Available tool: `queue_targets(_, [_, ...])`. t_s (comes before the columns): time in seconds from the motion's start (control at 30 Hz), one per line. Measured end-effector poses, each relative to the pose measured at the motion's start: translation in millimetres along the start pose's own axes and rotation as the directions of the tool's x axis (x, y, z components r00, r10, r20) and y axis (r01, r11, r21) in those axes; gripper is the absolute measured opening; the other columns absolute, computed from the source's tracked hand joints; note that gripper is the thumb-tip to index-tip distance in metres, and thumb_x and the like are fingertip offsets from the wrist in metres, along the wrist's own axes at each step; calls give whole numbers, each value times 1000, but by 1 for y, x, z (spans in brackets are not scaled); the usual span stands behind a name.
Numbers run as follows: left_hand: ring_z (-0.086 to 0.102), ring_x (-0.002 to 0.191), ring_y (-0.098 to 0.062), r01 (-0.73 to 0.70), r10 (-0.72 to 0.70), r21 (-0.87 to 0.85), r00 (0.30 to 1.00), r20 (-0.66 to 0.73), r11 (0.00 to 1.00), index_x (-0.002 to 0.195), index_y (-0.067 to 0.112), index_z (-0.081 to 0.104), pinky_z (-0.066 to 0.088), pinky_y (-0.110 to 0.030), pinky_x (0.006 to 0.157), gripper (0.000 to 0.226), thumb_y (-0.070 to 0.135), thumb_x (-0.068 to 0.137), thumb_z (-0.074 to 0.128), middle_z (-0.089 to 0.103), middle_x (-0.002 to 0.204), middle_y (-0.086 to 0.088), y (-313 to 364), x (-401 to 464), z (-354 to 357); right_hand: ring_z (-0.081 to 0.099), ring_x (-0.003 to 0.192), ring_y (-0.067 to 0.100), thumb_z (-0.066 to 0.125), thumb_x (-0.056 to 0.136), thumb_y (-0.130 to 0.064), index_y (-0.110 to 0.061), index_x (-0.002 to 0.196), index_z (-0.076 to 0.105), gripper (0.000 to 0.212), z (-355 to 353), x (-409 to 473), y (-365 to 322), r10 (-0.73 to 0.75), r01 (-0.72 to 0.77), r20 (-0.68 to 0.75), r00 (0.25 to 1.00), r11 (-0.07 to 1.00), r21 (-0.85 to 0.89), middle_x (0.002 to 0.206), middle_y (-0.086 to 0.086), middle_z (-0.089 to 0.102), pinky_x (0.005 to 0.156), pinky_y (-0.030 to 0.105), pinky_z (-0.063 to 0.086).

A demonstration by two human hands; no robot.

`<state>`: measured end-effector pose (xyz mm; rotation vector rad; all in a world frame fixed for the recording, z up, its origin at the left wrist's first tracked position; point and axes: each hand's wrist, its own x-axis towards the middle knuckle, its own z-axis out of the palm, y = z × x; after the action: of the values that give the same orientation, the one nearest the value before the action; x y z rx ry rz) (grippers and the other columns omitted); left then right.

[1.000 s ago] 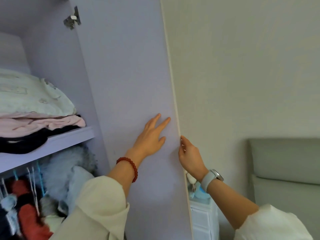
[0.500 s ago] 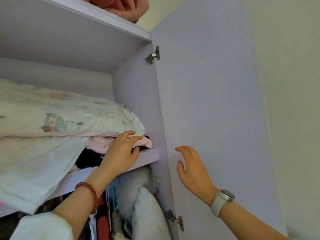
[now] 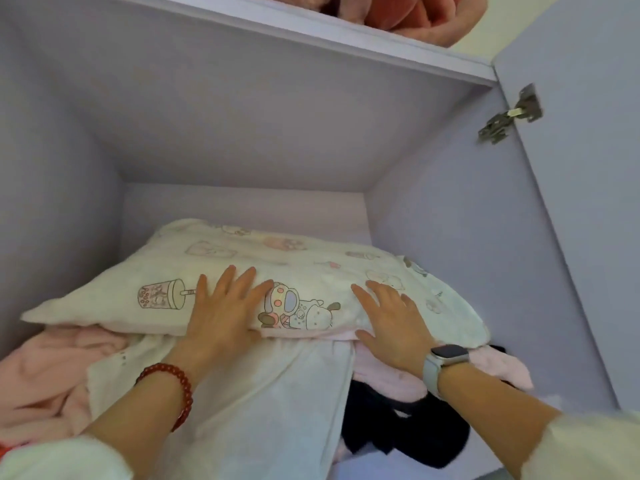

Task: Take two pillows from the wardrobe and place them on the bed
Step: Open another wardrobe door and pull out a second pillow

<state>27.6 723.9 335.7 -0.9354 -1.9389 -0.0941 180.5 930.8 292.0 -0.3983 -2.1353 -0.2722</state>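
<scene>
head view into an open wardrobe: left hand [image 3: 225, 317] and right hand [image 3: 391, 323] lie flat, fingers spread, on a cartoon-print pillow [image 3: 311, 271] topping a shelf pile, neither grip closed yet, second pillow possibly underneath, so nothing has reached the bed.
</scene>
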Motion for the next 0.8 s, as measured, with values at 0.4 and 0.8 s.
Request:
queue_targets(0.4, [58, 64, -29, 28, -16, 18, 886, -464, 999, 81, 13, 62, 46, -37, 58, 42, -3, 44, 76, 63, 71, -6, 7, 48, -6, 56, 56, 29, 82, 45, -6, -13, 85, 49, 53, 18, 72, -10, 3, -79, -341, 940, 975, -209, 68, 5, 59, 52, 37, 52])
queue_targets(0.8, [44, 70, -26, -4, -148, -189, 607, -781, 982, 83, 12, 55, 21, -32, 61, 24, -1, 63, 49, 59, 72, -7, 47, 8, -131, 50, 54, 27, 57, 63, -1, -12, 80, 50, 22, -151, 14, -2, -170, -51, -640, 749, 949, -311, 64, 5, 53, 52, 27, 24])
